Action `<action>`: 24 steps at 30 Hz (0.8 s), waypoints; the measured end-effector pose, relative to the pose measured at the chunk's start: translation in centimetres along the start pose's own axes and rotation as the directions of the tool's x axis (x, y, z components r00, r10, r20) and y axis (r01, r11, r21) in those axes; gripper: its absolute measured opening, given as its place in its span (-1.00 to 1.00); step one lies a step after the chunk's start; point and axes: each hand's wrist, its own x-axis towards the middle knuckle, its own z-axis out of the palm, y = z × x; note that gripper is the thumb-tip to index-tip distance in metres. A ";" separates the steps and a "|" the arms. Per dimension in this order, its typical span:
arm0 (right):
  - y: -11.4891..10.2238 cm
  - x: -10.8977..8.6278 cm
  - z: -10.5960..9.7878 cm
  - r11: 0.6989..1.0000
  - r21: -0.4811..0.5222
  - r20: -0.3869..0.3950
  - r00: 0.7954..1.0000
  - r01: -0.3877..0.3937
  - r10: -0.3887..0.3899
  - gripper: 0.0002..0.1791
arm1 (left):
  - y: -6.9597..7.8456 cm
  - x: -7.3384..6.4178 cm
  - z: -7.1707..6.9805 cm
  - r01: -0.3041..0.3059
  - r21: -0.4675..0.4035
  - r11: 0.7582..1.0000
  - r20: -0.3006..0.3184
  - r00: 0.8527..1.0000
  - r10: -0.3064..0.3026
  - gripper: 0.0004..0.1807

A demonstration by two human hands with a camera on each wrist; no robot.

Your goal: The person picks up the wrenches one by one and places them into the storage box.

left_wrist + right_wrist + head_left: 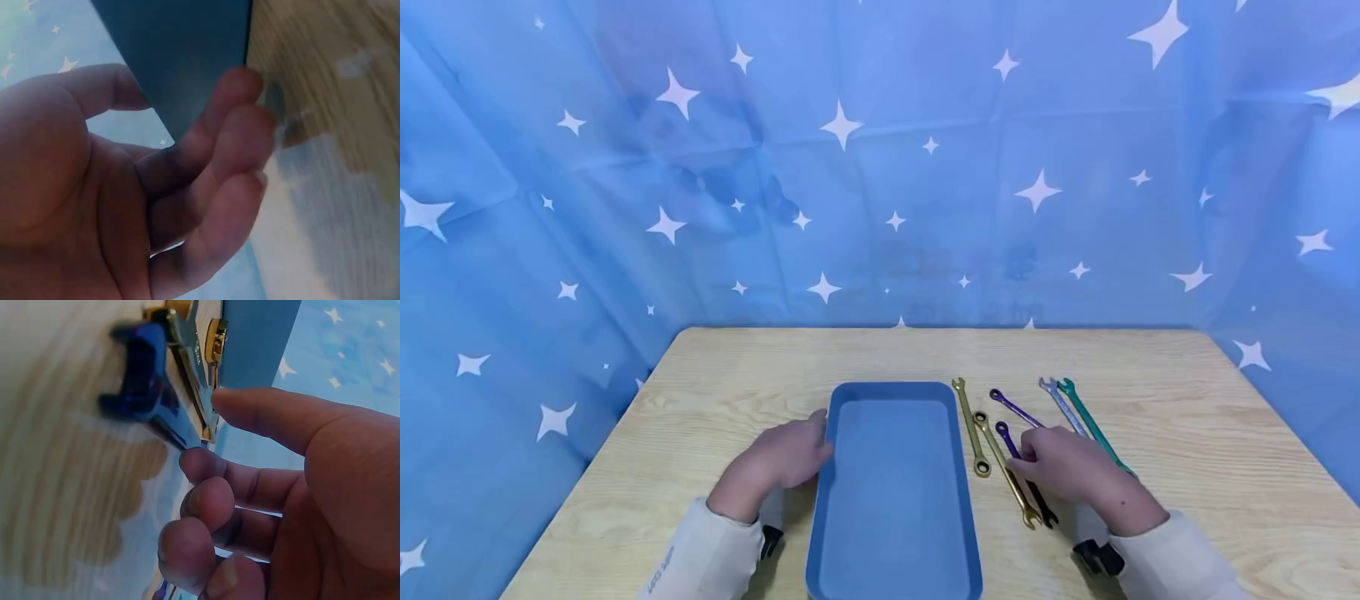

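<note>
A blue rectangular tray point(895, 500) lies on the table; the left wrist view shows its side wall point(181, 50). My left hand point(792, 450) holds the tray's left rim, thumb over the edge and curled fingers outside. My right hand point(1071, 467) is over a dark purple wrench point(1037, 496), its thumb and index finger apart. In the right wrist view, the index fingertip is close to that wrench's shank point(178, 428); whether they touch I cannot tell. Two gold wrenches, one point(970, 429) beside the tray and another point(1006, 471) nearer my right thumb, lie left of it.
Another purple wrench point(1015, 408) lies behind the right hand, partly covered by it. Farther right are a light blue wrench point(1063, 408) and a green wrench point(1093, 425). A blue curtain with white stars point(880, 183) hangs behind the wooden table point(1217, 442).
</note>
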 end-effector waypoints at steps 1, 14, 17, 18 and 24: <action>0.0 -0.1 0.1 1.000 0.007 0.009 1.000 -0.003 0.003 -0.57 | -0.1 0.0 0.1 -0.005 -0.019 1.000 0.017 1.000 0.006 -0.31; 0.9 -0.1 0.7 0.996 0.081 0.073 0.997 -0.035 0.030 -0.62 | -1.1 0.4 0.7 -0.047 -0.437 0.898 0.159 0.979 0.128 -0.09; 1.0 0.0 0.6 0.997 0.069 0.074 0.997 -0.024 0.019 -0.62 | -1.6 0.6 0.8 -0.043 -0.463 0.886 0.175 0.975 0.139 -0.11; 1.0 0.0 0.6 0.998 0.065 0.074 0.997 -0.020 0.015 -0.62 | -1.7 0.7 0.8 -0.044 -0.470 0.882 0.181 0.973 0.145 -0.12; 1.0 0.1 0.5 0.998 0.056 0.076 0.997 -0.020 0.016 -0.61 | -2.6 1.2 0.8 -0.060 -0.482 0.874 0.200 0.964 0.177 -0.25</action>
